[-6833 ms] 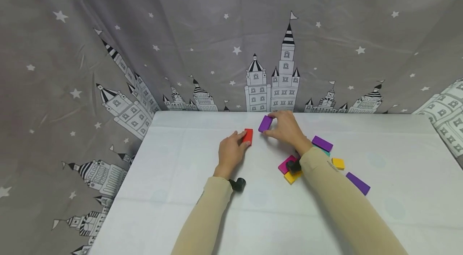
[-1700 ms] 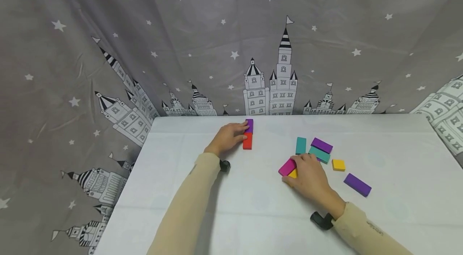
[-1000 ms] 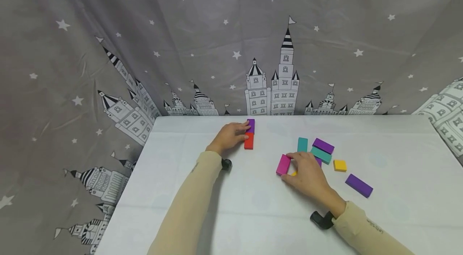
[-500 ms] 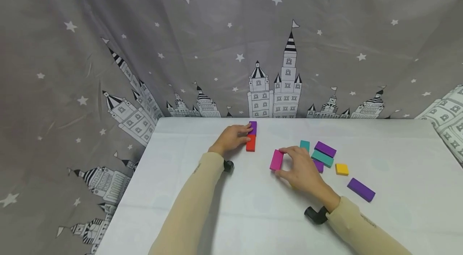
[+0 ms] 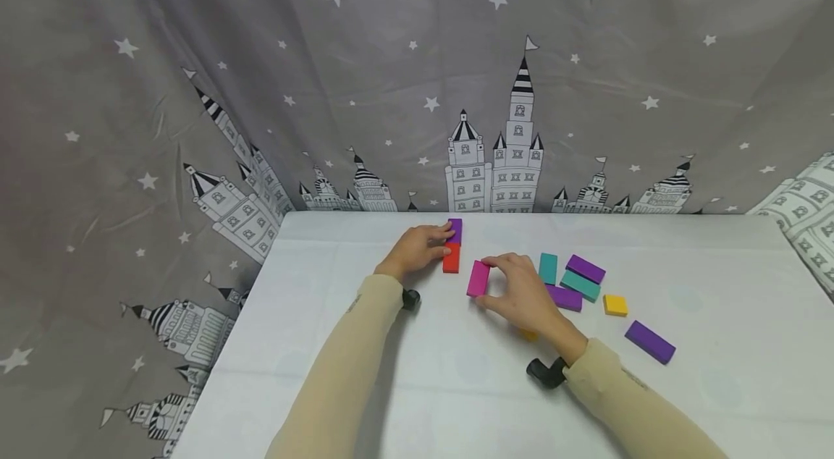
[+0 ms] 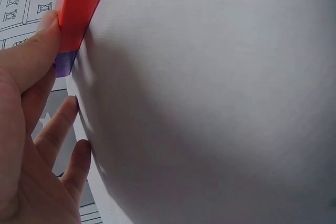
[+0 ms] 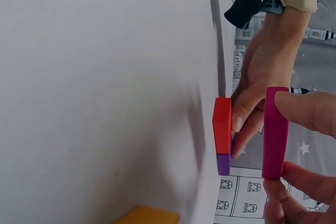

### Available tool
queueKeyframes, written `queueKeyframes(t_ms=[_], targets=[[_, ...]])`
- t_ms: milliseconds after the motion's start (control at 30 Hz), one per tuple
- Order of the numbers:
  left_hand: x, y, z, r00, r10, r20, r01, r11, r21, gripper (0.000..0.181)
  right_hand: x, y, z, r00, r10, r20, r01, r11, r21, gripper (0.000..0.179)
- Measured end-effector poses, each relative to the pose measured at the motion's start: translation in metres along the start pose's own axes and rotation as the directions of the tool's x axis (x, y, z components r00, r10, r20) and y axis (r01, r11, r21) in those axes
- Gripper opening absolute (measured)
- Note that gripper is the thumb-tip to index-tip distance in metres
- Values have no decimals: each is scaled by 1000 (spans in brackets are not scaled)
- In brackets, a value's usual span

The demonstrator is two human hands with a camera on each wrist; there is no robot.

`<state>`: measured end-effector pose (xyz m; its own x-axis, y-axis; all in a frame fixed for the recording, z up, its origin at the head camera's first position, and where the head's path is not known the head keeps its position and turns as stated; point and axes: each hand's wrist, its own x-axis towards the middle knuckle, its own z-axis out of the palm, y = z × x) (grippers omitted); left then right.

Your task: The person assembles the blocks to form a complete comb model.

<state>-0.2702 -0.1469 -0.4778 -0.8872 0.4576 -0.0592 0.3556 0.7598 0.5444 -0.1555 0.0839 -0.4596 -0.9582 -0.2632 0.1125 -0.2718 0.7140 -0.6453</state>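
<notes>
In the head view, a red block (image 5: 451,258) and a purple block (image 5: 456,229) lie end to end on the white table, the purple one farther back. My left hand (image 5: 412,249) rests against their left side, thumb at the red block and a finger on the purple one. The left wrist view shows that thumb touching the red block (image 6: 83,11), with other fingers extended. Between thumb and fingers, my right hand (image 5: 521,292) pinches a magenta block (image 5: 478,279) by its two ends. It is just right of the red block, apart from it.
Right of my right hand lie teal blocks (image 5: 580,285), several purple blocks (image 5: 586,268) and a square yellow block (image 5: 615,305). Another yellow block (image 5: 529,335) is partly hidden beneath my right wrist. A grey curtain (image 5: 391,46) with printed castles rises behind the table (image 5: 313,285).
The purple block, earlier in my right hand, now lies behind the red one. My right hand has since gripped the magenta block from the loose group and carried it left. My left hand stays by the pair.
</notes>
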Motion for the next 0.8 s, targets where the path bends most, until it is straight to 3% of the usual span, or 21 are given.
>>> queueKeyframes(t_ms=[133, 367, 800], targets=[[2, 0, 1, 1000, 3, 2, -3, 1000, 12, 51, 5, -2, 5, 1000, 5, 24, -6, 1000, 21, 62], [0, 1, 1, 1000, -9, -2, 10, 1000, 23, 51, 14, -7, 15, 999, -51, 20, 50, 997, 53, 60], [0, 1, 1, 1000, 5, -4, -5, 1000, 24, 51, 27, -7, 31, 995, -71, 64, 70, 997, 21, 62]])
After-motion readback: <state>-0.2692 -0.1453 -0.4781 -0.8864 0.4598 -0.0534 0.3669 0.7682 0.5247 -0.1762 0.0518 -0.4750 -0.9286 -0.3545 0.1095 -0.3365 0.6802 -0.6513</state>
